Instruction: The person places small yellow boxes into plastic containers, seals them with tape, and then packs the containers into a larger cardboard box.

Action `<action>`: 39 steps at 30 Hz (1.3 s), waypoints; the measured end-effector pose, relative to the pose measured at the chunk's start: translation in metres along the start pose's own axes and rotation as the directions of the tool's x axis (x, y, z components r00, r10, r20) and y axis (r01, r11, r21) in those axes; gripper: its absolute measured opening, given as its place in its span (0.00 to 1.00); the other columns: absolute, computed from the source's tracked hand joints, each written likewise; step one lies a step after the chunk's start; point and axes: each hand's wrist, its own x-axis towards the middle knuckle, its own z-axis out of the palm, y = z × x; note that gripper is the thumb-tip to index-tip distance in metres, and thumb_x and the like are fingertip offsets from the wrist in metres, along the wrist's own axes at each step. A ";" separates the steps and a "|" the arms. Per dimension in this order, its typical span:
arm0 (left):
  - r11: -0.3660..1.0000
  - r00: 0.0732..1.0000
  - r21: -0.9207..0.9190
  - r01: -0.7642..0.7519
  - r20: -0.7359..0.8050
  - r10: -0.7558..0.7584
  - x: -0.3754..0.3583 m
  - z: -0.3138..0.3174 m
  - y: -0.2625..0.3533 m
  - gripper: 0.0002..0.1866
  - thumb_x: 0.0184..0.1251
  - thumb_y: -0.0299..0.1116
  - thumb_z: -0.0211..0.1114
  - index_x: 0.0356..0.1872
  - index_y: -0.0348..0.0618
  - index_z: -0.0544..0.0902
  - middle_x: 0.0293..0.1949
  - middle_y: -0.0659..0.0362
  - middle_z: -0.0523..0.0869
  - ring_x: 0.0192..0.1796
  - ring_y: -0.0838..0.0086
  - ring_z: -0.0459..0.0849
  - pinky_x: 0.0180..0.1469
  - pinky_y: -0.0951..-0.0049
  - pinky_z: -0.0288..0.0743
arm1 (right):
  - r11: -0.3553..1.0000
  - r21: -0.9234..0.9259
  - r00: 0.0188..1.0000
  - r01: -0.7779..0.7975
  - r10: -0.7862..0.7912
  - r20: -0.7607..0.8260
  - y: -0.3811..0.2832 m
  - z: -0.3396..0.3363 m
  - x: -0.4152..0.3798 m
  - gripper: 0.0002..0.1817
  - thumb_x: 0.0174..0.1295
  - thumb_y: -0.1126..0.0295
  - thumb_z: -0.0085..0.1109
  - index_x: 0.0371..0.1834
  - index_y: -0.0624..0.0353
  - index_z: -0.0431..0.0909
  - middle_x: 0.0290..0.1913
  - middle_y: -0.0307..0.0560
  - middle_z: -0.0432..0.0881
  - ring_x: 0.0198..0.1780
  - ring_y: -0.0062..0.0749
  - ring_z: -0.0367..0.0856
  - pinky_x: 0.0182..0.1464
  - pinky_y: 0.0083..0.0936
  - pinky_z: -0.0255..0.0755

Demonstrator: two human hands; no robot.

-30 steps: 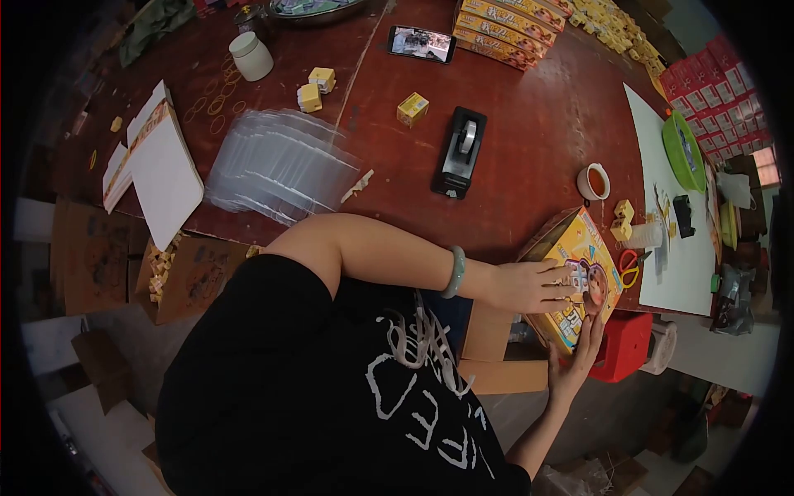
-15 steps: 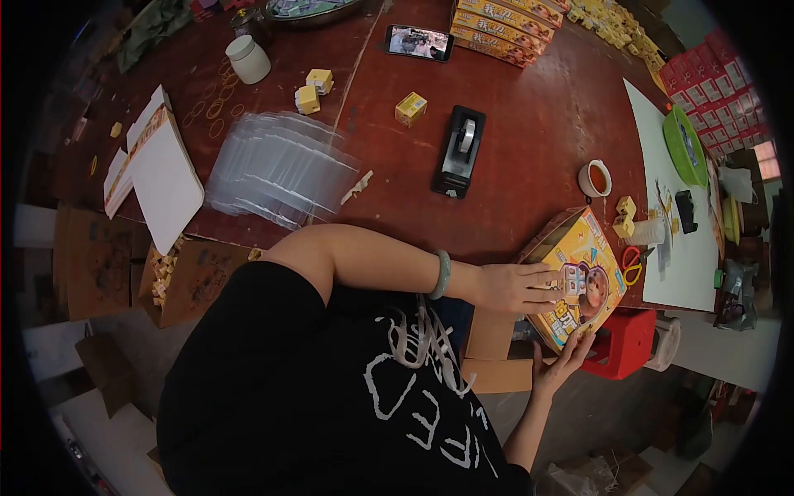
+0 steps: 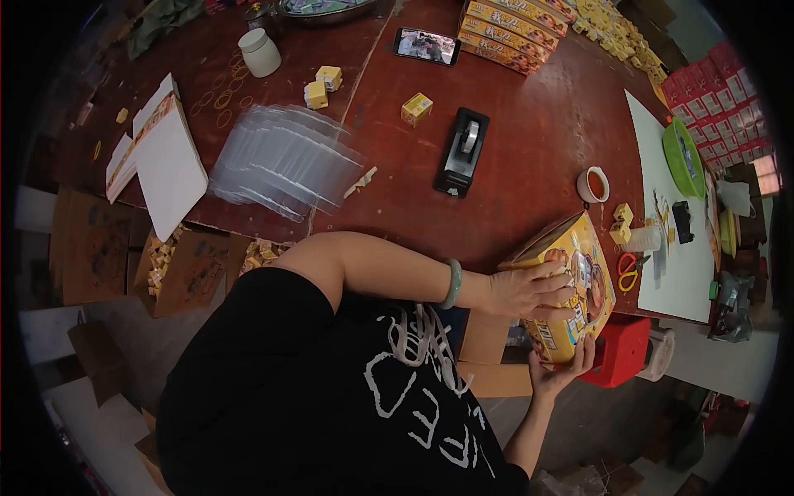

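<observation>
A yellow printed cardboard box [image 3: 591,264] sits tilted at the table's front right edge, partly overhanging it. My left hand [image 3: 533,291], below a green bangle, reaches across and presses its fingers over the box's upper face and near edge. From below, my right hand [image 3: 564,370] grips the bottom corner, fingers on the front and thumb on the near side. Part of the printed picture is covered by my left fingers. Red-and-yellow scissors [image 3: 628,273] lie just right of the box, and a white cup of reddish liquid [image 3: 593,185] stands behind it.
On the red table [image 3: 389,178] are a black tape dispenser [image 3: 461,153], clear plastic sleeves [image 3: 281,161], white card pieces [image 3: 169,169], a phone [image 3: 427,46] and small yellow boxes [image 3: 417,109]. Stacked yellow boxes [image 3: 509,37] stand at the back. A red stool [image 3: 622,351] is below the edge.
The box has turned and tipped, so its near printed side shows more. My left fingers have spread over its edge, and my right hand has closed further around the bottom corner.
</observation>
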 end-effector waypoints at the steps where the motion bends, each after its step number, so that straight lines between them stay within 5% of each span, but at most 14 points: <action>1: 1.000 1.000 -0.021 0.004 0.002 -0.004 0.006 -0.004 -0.002 0.26 0.68 0.36 0.53 0.67 0.54 0.69 0.61 0.54 0.74 0.68 0.59 0.69 0.71 0.51 0.56 | 0.999 -0.008 0.999 -0.040 0.040 0.032 -0.007 -0.011 0.009 0.48 0.45 0.70 0.76 0.71 0.56 0.58 0.69 0.58 0.59 0.72 0.56 0.60 0.72 0.54 0.60; 2: 0.999 0.998 -0.042 -0.008 -0.056 0.005 0.012 -0.003 -0.004 0.30 0.62 0.37 0.60 0.68 0.50 0.69 0.60 0.54 0.75 0.66 0.60 0.70 0.69 0.53 0.57 | 0.998 0.013 0.997 -0.059 0.058 0.043 -0.012 -0.020 0.016 0.48 0.44 0.71 0.76 0.71 0.56 0.58 0.69 0.58 0.60 0.71 0.56 0.61 0.72 0.53 0.59; 8: 0.907 0.941 -0.367 0.205 0.329 -0.079 0.033 -0.124 -0.025 0.46 0.41 0.40 0.76 0.68 0.39 0.69 0.55 0.52 0.77 0.60 0.62 0.74 0.64 0.58 0.58 | 0.878 0.447 0.983 -0.173 0.123 0.138 -0.058 -0.052 0.068 0.51 0.36 0.71 0.77 0.68 0.58 0.59 0.65 0.58 0.65 0.67 0.51 0.67 0.73 0.48 0.57; 11: 0.814 0.851 -0.410 0.411 0.494 -0.181 0.014 -0.176 -0.040 0.46 0.40 0.42 0.78 0.65 0.36 0.71 0.52 0.52 0.78 0.56 0.62 0.75 0.60 0.60 0.60 | 0.810 0.527 0.944 -0.258 0.096 0.314 -0.082 -0.039 0.094 0.52 0.32 0.68 0.81 0.66 0.59 0.61 0.61 0.57 0.70 0.63 0.48 0.70 0.70 0.46 0.60; 13: 0.824 0.845 -0.342 0.452 0.461 -0.271 -0.007 -0.199 -0.048 0.48 0.33 0.40 0.79 0.63 0.33 0.72 0.47 0.51 0.77 0.52 0.61 0.75 0.57 0.61 0.62 | 0.749 0.625 0.929 -0.219 -0.036 0.369 -0.090 -0.012 0.111 0.52 0.31 0.66 0.82 0.65 0.59 0.63 0.59 0.56 0.72 0.62 0.48 0.72 0.69 0.44 0.62; 18: 0.803 0.722 -0.161 0.574 0.561 -0.404 -0.035 -0.253 -0.066 0.48 0.39 0.41 0.80 0.66 0.34 0.70 0.51 0.52 0.76 0.55 0.61 0.75 0.59 0.59 0.62 | 0.670 0.717 0.900 -0.190 -0.174 0.401 -0.110 0.041 0.143 0.54 0.29 0.66 0.85 0.66 0.58 0.66 0.61 0.55 0.71 0.64 0.48 0.71 0.65 0.42 0.67; 27: 0.760 0.659 -0.152 0.632 0.622 -0.423 -0.052 -0.263 -0.094 0.53 0.51 0.59 0.75 0.69 0.29 0.64 0.55 0.49 0.74 0.58 0.60 0.74 0.61 0.59 0.63 | 0.502 0.782 0.813 -0.370 -0.233 0.533 -0.110 0.075 0.173 0.58 0.29 0.65 0.88 0.70 0.55 0.62 0.66 0.58 0.67 0.69 0.48 0.67 0.68 0.39 0.65; 30: 0.768 0.666 -0.208 0.605 0.661 -0.345 -0.052 -0.266 -0.105 0.54 0.53 0.61 0.73 0.70 0.27 0.62 0.58 0.47 0.74 0.60 0.58 0.73 0.62 0.60 0.65 | 0.199 0.822 0.750 -0.534 -0.338 0.569 -0.097 0.075 0.181 0.63 0.26 0.61 0.90 0.72 0.54 0.60 0.72 0.61 0.62 0.75 0.51 0.61 0.70 0.41 0.61; 31: 0.760 0.670 -0.239 0.604 0.669 -0.321 -0.053 -0.267 -0.110 0.55 0.53 0.61 0.73 0.70 0.27 0.62 0.58 0.47 0.74 0.60 0.58 0.73 0.62 0.60 0.65 | -0.037 0.802 0.759 -0.596 -0.350 0.548 -0.093 0.077 0.185 0.59 0.35 0.56 0.87 0.73 0.54 0.59 0.76 0.62 0.57 0.78 0.51 0.54 0.73 0.43 0.57; 32: 0.752 0.674 -0.268 0.602 0.676 -0.298 -0.055 -0.268 -0.115 0.55 0.54 0.62 0.73 0.70 0.27 0.62 0.59 0.46 0.73 0.61 0.57 0.72 0.63 0.61 0.65 | -0.167 0.740 0.758 -0.652 -0.176 0.628 -0.079 0.084 0.181 0.56 0.41 0.54 0.84 0.73 0.54 0.59 0.76 0.61 0.57 0.79 0.50 0.54 0.73 0.44 0.55; 34: 0.702 0.665 -0.336 0.628 0.700 -0.260 -0.057 -0.269 -0.125 0.54 0.55 0.62 0.72 0.70 0.27 0.62 0.60 0.43 0.74 0.62 0.54 0.74 0.63 0.60 0.68 | -0.100 0.754 0.761 -0.649 -0.069 0.645 -0.059 0.104 0.186 0.43 0.58 0.52 0.71 0.73 0.55 0.60 0.76 0.57 0.60 0.78 0.44 0.56 0.75 0.42 0.53; 36: 0.643 0.625 -0.371 0.670 0.749 -0.220 -0.055 -0.268 -0.145 0.53 0.55 0.61 0.72 0.70 0.27 0.63 0.62 0.42 0.75 0.63 0.53 0.75 0.64 0.59 0.69 | 0.103 0.628 0.635 -0.771 0.065 0.770 -0.050 0.136 0.190 0.41 0.60 0.58 0.71 0.73 0.57 0.61 0.76 0.53 0.62 0.77 0.42 0.59 0.74 0.39 0.55; 38: 0.470 0.653 -0.504 0.725 0.719 -0.236 -0.057 -0.252 -0.175 0.50 0.56 0.59 0.73 0.70 0.31 0.66 0.64 0.41 0.76 0.64 0.52 0.77 0.65 0.57 0.71 | 0.302 0.631 0.676 -0.715 0.065 0.734 -0.053 0.170 0.184 0.38 0.55 0.67 0.75 0.68 0.58 0.65 0.70 0.49 0.68 0.72 0.39 0.66 0.71 0.35 0.59; 39: 0.393 0.591 -0.460 0.796 0.731 -0.341 -0.056 -0.238 -0.193 0.51 0.55 0.58 0.74 0.72 0.34 0.64 0.67 0.42 0.73 0.66 0.52 0.75 0.66 0.57 0.71 | 0.386 0.626 0.693 -0.678 0.053 0.719 -0.053 0.186 0.180 0.38 0.52 0.68 0.77 0.65 0.58 0.66 0.67 0.49 0.70 0.70 0.39 0.68 0.70 0.34 0.61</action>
